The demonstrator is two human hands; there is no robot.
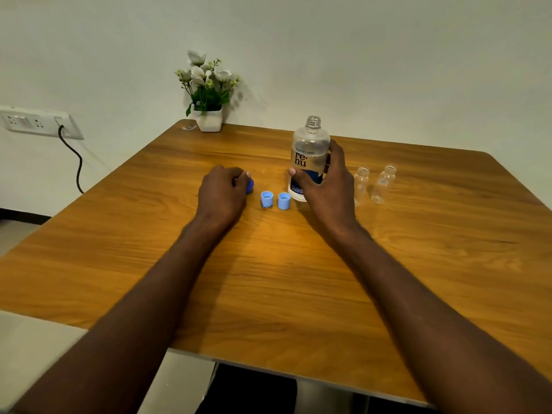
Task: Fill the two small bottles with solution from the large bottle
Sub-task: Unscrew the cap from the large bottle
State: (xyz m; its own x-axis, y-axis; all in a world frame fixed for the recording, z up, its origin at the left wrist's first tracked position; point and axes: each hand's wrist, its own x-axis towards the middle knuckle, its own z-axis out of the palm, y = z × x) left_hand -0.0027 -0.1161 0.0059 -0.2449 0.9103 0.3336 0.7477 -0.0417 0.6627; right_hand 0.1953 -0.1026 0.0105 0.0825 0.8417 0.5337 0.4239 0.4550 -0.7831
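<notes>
The large clear bottle (309, 150) with a blue "renu" label stands upright and uncapped on the wooden table (268, 264). My right hand (324, 183) is wrapped around its lower half. My left hand (222, 192) rests on the table, fingers closed over a dark blue cap (249, 185) that shows at the fingertips. Two light blue small caps (266, 199) (284, 200) lie open side up between my hands. Right of the large bottle stand two small clear bottles (361, 183) (383, 183), both uncapped; they look empty.
A white pot of artificial flowers (209, 94) stands at the table's far edge by the wall. A wall socket with a black cable (38, 122) is at the left. A pale seat (30, 348) sits beside the table's near left corner.
</notes>
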